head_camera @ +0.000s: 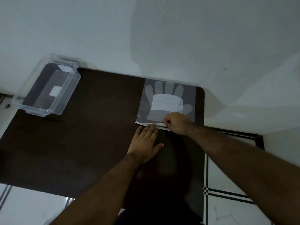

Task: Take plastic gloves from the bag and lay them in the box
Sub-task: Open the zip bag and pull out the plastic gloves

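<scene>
A flat clear bag printed with a glove shape and a white label lies at the far right of the dark brown table. My right hand is pinched on the bag's white near edge. Flat beside it rests my left hand, fingers spread, fingertips pressing that same edge down. An empty clear plastic box stands at the table's far left corner. No loose glove is visible outside the bag.
A pale wall runs along the table's far side. White floor tiles with dark stripes show to the right and below the table. A dark ledge lies behind the box at the far left.
</scene>
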Motion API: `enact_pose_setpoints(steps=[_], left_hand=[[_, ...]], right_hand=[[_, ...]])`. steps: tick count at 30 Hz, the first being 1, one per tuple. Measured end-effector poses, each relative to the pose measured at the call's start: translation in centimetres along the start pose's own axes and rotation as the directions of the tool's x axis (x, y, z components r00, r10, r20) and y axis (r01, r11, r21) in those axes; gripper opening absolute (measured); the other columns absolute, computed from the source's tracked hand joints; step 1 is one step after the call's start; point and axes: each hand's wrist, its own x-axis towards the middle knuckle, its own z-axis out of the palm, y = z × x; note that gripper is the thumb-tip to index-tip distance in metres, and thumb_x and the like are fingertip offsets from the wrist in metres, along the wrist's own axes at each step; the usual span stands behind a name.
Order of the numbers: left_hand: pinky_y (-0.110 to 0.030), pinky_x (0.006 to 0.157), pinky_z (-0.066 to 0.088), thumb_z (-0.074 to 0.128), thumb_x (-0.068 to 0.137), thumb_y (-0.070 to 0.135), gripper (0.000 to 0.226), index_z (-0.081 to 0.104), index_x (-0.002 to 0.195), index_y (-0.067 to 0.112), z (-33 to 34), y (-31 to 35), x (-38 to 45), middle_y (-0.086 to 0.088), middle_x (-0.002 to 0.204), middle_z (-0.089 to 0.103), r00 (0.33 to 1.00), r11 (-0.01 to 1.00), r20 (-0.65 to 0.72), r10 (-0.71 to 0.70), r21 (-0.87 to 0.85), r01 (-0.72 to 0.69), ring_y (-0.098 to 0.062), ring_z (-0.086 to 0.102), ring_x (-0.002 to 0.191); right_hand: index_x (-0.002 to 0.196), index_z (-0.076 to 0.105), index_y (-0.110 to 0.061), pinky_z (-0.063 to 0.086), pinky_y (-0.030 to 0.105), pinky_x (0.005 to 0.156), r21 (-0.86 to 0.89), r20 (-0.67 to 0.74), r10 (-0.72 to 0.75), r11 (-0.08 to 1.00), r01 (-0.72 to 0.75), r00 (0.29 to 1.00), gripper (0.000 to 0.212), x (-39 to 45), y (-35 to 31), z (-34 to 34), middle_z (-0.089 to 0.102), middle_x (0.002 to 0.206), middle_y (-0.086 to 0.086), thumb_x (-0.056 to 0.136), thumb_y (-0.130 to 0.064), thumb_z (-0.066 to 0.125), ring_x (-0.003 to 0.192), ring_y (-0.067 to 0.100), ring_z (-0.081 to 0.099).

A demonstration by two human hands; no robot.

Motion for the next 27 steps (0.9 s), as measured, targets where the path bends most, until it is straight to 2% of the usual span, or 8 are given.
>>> enact_pose_setpoints(steps=[2,5,10,12,15,19,22,27], left_hand=[[-0.052,0.135,0.006,0.021,0.107,0.070,0.082,0.020,0.171,0.019,0.1,0.0,0.3,-0.004,0.180,0.018,1.000,1.000,0.003,-0.002,-0.005,0.002,-0.020,0.009,0.167],[-0.049,0.133,0.015,0.022,0.109,0.064,0.074,0.031,0.167,0.019,0.0,0.4,0.8,-0.002,0.173,0.038,0.998,0.999,-0.042,-0.041,-0.027,0.040,-0.019,0.027,0.162],[-0.045,0.122,0.033,0.039,0.113,0.036,0.051,0.044,0.160,0.017,-1.0,0.6,2.4,-0.003,0.151,0.064,0.976,0.987,-0.157,-0.148,-0.089,0.135,-0.020,0.059,0.138],[-0.045,0.119,0.037,0.045,0.109,0.024,0.052,0.045,0.160,0.017,-1.6,0.5,3.3,-0.003,0.146,0.066,0.978,0.990,-0.155,-0.142,-0.045,0.137,-0.023,0.061,0.134],[-0.046,0.112,0.045,0.050,0.107,0.020,0.049,0.049,0.156,0.018,-2.8,0.7,4.9,-0.004,0.132,0.072,0.985,0.990,-0.123,-0.122,0.054,0.129,-0.026,0.068,0.123],[-0.047,0.101,0.052,0.052,0.108,0.019,0.027,0.061,0.133,0.020,-4.3,1.0,6.7,-0.005,0.113,0.076,0.991,0.978,-0.078,-0.107,0.173,0.119,-0.028,0.074,0.103],[-0.046,0.097,0.055,0.054,0.109,0.021,0.018,0.066,0.122,0.021,-4.8,0.9,7.7,-0.005,0.112,0.076,0.995,0.979,-0.047,-0.091,0.178,0.098,-0.027,0.074,0.100],[-0.045,0.096,0.057,0.056,0.108,0.023,0.018,0.067,0.123,0.021,-4.9,0.4,7.6,-0.005,0.113,0.076,0.995,0.985,-0.061,-0.074,0.153,0.082,-0.026,0.074,0.103]], right_hand=[[0.095,0.067,-0.026,0.057,0.045,0.094,0.042,-0.020,0.024,0.999,-0.023,1.000,0.012,-0.1,-0.1,0.4,0.067,0.103,-0.004,0.104,-0.024,0.059,0.093,0.013,0.062],[0.096,0.060,-0.027,0.058,0.045,0.092,0.102,-0.074,0.024,0.995,-0.017,0.997,0.013,-0.4,-0.2,0.7,0.066,0.108,0.000,0.107,-0.027,0.053,0.096,0.015,0.063],[0.101,0.058,-0.020,0.062,0.043,0.086,0.134,-0.319,0.068,0.991,-0.026,0.945,0.012,-0.5,-0.6,0.8,0.068,0.107,0.005,0.109,-0.026,0.052,0.096,0.020,0.066],[0.102,0.058,-0.018,0.062,0.044,0.082,0.160,-0.405,0.083,0.987,-0.019,0.911,0.012,-0.4,-0.7,0.6,0.068,0.106,0.006,0.110,-0.024,0.051,0.095,0.022,0.066],[0.103,0.058,-0.018,0.062,0.046,0.078,0.178,-0.482,0.112,0.984,-0.028,0.869,0.012,-0.1,-0.7,0.1,0.067,0.102,0.003,0.110,-0.024,0.050,0.090,0.021,0.065],[0.104,0.059,-0.018,0.061,0.043,0.076,0.169,-0.515,0.124,0.985,-0.041,0.848,0.013,0.5,-0.6,-0.2,0.066,0.099,0.002,0.110,-0.025,0.050,0.086,0.020,0.064],[0.105,0.060,-0.018,0.060,0.038,0.075,0.183,-0.516,0.144,0.982,-0.056,0.845,0.013,0.8,-0.4,-0.4,0.066,0.099,0.003,0.110,-0.024,0.051,0.086,0.019,0.064],[0.104,0.061,-0.018,0.059,0.037,0.075,0.171,-0.512,0.098,0.985,-0.011,0.854,0.012,0.7,0.0,-0.8,0.066,0.097,0.001,0.110,-0.025,0.052,0.084,0.017,0.062]])
